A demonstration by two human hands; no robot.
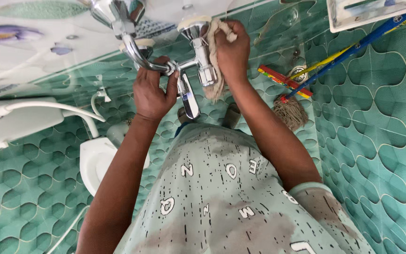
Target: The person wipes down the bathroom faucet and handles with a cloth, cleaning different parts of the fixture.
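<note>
Bare arms, pale green printed shirt

The person wears a short-sleeved shirt (222,197) of pale mint green, printed with scattered white letters outlined in black and rows of small black dashes. Darker grey-brown patches mottle the front and the sleeve (325,202). Both forearms are bare to the hands, left hand (153,91) and right hand (233,51), with no rings, watch or gloves showing.

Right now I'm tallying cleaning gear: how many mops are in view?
1: a blue-handled string mop leaning at the green tiled wall, right of the right hand that holds a beige cloth. Others may be hidden.
</note>
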